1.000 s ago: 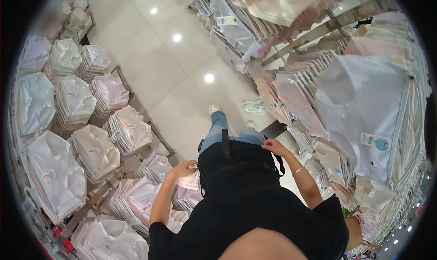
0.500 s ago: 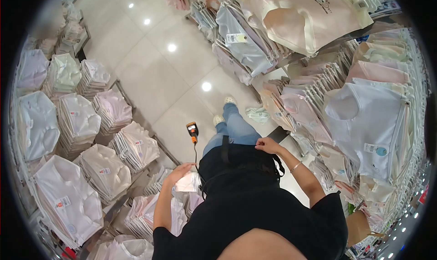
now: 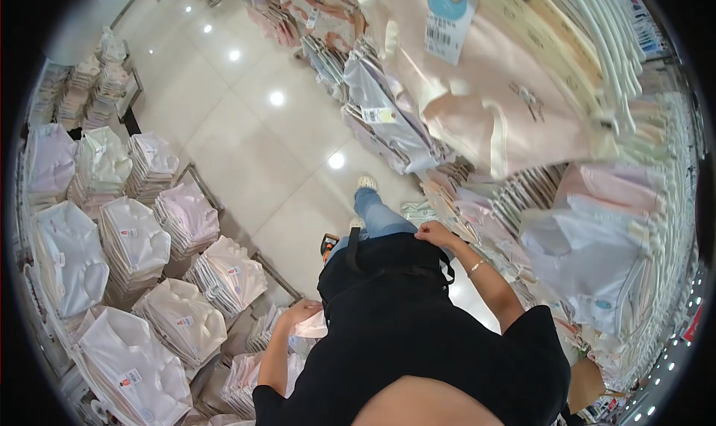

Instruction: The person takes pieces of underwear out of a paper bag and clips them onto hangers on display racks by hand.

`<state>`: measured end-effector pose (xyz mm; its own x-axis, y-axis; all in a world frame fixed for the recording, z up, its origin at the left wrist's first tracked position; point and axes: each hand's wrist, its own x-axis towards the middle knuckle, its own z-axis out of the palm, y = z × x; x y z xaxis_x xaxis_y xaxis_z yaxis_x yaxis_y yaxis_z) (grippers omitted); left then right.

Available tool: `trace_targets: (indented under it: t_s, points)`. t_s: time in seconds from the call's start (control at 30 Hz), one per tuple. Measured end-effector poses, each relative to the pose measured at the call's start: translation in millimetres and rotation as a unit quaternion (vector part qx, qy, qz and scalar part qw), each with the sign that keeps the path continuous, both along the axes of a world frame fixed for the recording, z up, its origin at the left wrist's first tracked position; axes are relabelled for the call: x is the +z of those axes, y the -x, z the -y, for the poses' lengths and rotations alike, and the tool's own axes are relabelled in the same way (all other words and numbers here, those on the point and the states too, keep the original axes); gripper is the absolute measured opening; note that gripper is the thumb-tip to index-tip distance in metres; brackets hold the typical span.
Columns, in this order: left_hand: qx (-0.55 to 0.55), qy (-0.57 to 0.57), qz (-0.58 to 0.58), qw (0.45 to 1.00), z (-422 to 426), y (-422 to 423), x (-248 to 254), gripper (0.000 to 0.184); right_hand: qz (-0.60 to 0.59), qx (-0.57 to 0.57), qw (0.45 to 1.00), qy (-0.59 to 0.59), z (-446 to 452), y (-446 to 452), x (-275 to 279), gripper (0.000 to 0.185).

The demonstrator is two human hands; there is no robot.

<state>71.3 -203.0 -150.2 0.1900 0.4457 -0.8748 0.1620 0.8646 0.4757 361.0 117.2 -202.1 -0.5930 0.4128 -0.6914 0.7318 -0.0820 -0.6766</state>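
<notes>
My left hand [image 3: 303,312] hangs beside my waist, fingers stretched out toward my black top [image 3: 388,329]. Just under it shows a pale pink piece [image 3: 312,324]; I cannot tell whether the hand touches it. On the other side, my right hand [image 3: 434,233] has its fingers closed at the upper edge of a black waist bag [image 3: 399,253], seemingly gripping that edge. A black and orange handheld scanner [image 3: 327,247] hangs at my left thigh, partly hidden by the bag.
Stacked pale undershirts on hangers [image 3: 138,236] fill the racks at left. On the right, more hanging garments [image 3: 589,254] line the wall, and a pink one with a tag [image 3: 500,75] juts out close to me. A tiled aisle floor [image 3: 253,135] runs ahead.
I have moved forward along the aisle, and the racks have shifted in view. The scanner has swung back toward my leg. Both hands keep about the same places at my waist.
</notes>
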Motion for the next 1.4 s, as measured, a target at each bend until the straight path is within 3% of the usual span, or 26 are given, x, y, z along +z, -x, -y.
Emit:
trace_targets:
  t_s: [0.17, 0.37, 0.43, 0.47, 0.57, 0.7, 0.73, 0.83, 0.97, 1.0, 1.03, 1.1, 1.2, 1.3, 1.37, 1.4]
  points:
    - [0.14, -0.012, 0.074, 0.987, -43.6, 14.5, -2.4, 0.023, -0.029, 0.088, 0.99, -0.108, -29.2, 57.2, 26.0, 0.02]
    - [0.143, -0.057, 0.056, 0.986, -69.8, 42.0, 8.0, 0.034, -0.087, 0.114, 0.983, -0.111, -27.5, 99.3, 42.2, 0.018]
    - [0.12, 0.006, 0.061, 0.991, -80.3, 58.9, 17.5, 0.037, -0.07, 0.119, 0.981, -0.136, -23.1, 95.3, 40.4, 0.018]
    - [0.107, 0.038, 0.064, 0.991, -82.3, 66.8, 20.5, 0.038, -0.07, 0.105, 0.985, -0.12, -19.5, 92.2, 38.9, 0.018]
    - [0.118, -0.017, 0.112, 0.987, -69.9, 99.1, 0.0, 0.04, -0.072, 0.045, 0.994, -0.071, -4.7, 88.1, 38.1, 0.016]
    - [-0.055, 0.016, 0.116, 0.992, -76.1, 156.4, -1.3, 0.039, -0.08, -0.095, 0.992, -0.007, 41.6, 99.7, 48.7, 0.012]
    - [-0.181, 0.14, 0.03, 0.973, -87.8, 169.5, 7.2, 0.041, -0.084, -0.133, 0.988, 0.005, 54.2, 105.2, 49.1, 0.01]
    - [-0.184, 0.14, 0.044, 0.972, -105.0, 201.4, 32.3, 0.043, -0.057, -0.278, 0.957, 0.064, 105.5, 118.4, 36.8, 0.012]
    - [-0.171, 0.082, 0.132, 0.973, -63.3, 252.7, -17.9, 0.043, 0.003, -0.382, 0.92, 0.084, 167.1, 123.3, 30.6, 0.012]
    - [-0.125, 0.077, 0.139, 0.979, -64.2, 255.5, -17.0, 0.041, 0.012, -0.403, 0.911, 0.09, 184.7, 120.4, 26.1, 0.012]
    - [-0.188, 0.06, 0.131, 0.972, -65.9, 260.9, -23.5, 0.039, 0.02, -0.422, 0.901, 0.094, 200.7, 117.0, 21.6, 0.011]
    - [-0.311, 0.023, 0.115, 0.943, -70.4, 272.2, -38.6, 0.036, 0.018, -0.423, 0.888, 0.18, 221.3, 118.7, 30.3, 0.01]
    - [-0.352, -0.008, 0.069, 0.933, -65.2, 283.4, -52.5, 0.031, -0.026, -0.452, 0.847, 0.278, 249.5, 120.8, 38.9, 0.01]
    - [-0.374, -0.039, 0.002, 0.927, -70.7, 295.1, -57.2, 0.028, -0.008, -0.404, 0.877, 0.26, 251.5, 129.9, 47.5, 0.009]
    - [-0.373, -0.108, -0.03, 0.921, -78.3, 305.1, -57.1, 0.023, 0.038, -0.313, 0.939, 0.135, 260.9, 124.4, 32.7, 0.008]
    - [-0.41, -0.068, -0.061, 0.908, -82.1, 308.4, -55.2, 0.022, 0.062, -0.265, 0.96, 0.072, 265.7, 121.4, 28.2, 0.008]
